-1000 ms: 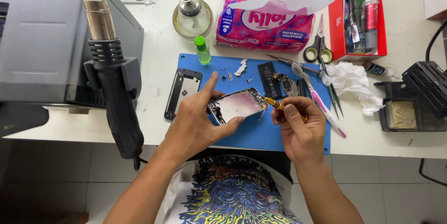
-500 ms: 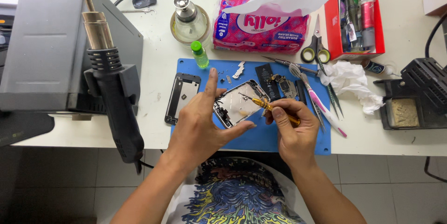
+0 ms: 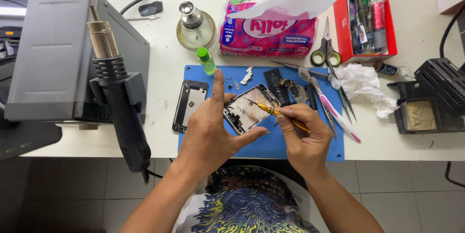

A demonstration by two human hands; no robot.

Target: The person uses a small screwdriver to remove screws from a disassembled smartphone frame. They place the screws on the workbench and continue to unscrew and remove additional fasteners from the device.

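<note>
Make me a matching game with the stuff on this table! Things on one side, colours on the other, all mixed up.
Things:
1. work mat
2. small bottle cap
3. tool box
4. screwdriver handle

Colours:
A. red
B. yellow
C. blue
D. green

Pairs: 1-C, 2-D, 3-A, 4-B. The right hand holds the screwdriver; the left hand steadies the opened phone.

We saw an opened phone frame [image 3: 251,108] lying slightly tilted near the middle of the picture, on the upper part of the blue mat. Its inner side faced up, pale and shiny, with small dark parts along its lower left edge. A screwdriver [image 3: 283,117] with a yellow handle and a thin metal tip lay slanted across it, the tip pointing to the upper left and resting inside the frame.
</note>
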